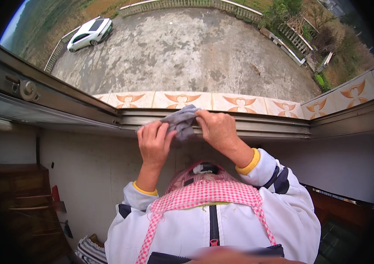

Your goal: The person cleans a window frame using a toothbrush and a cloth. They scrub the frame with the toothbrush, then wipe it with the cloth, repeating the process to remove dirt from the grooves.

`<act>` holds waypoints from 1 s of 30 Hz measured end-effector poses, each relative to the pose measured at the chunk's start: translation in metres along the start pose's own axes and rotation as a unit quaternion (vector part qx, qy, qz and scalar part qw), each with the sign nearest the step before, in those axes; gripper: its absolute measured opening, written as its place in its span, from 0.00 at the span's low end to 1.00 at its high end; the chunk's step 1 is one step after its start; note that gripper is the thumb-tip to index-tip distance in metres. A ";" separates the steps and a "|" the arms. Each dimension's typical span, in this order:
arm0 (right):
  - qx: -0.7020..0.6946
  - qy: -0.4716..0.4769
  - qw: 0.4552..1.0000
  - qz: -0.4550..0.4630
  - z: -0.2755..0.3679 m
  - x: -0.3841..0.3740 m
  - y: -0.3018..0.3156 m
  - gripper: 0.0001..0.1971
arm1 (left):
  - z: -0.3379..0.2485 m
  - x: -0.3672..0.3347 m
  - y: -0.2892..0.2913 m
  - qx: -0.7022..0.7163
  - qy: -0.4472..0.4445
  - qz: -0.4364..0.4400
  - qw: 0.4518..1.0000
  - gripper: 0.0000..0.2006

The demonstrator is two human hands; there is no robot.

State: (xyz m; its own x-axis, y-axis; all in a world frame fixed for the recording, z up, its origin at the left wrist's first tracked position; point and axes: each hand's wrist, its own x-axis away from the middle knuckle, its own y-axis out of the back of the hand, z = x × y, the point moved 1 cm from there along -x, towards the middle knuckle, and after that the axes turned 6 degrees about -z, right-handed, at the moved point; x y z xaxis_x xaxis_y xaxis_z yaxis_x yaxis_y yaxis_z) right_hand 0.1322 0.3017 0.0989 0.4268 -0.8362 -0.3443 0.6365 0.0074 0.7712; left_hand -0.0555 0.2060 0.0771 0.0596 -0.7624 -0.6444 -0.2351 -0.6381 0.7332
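Note:
A crumpled grey cloth (181, 119) lies over the metal window track (270, 125), bunched between my two hands. My left hand (153, 141) pinches the cloth's left and lower part, its fingers bent over the near edge of the track. On the other side, my right hand (219, 128) grips the cloth's right end between thumb and curled fingers. The rails of the track run left and right beneath the cloth. Just beyond them is a ledge of white tiles with an orange pattern (240, 104).
A sliding window frame with a round latch (28, 90) stands at the left. Outside, a white car (91, 33) is parked on a concrete yard (178, 53) bordered by a balustrade. Indoors, a dark wooden cabinet (22, 189) is at the lower left, with striped fabric (91, 250) near it.

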 end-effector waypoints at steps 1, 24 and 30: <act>-0.016 0.014 1.000 -0.003 -0.002 0.002 0.001 0.06 | -0.004 0.003 -0.005 -0.022 -0.004 -0.013 1.000 0.18; -0.236 -0.124 0.942 -0.204 -0.086 0.125 0.154 0.09 | -0.143 -0.005 -0.086 0.054 -0.056 0.014 0.997 0.29; -0.197 -0.170 0.927 -0.270 -0.107 0.165 0.175 0.09 | -0.211 -0.012 -0.116 0.114 -0.108 0.043 0.987 0.28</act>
State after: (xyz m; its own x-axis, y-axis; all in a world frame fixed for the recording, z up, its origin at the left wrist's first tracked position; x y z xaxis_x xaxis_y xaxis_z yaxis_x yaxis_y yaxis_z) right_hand 0.3832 0.2238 0.1195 -0.2068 -0.8999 -0.3839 0.9122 -0.3192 0.2570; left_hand 0.1756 0.2666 0.0451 -0.1719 -0.7557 -0.6320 -0.4438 -0.5133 0.7345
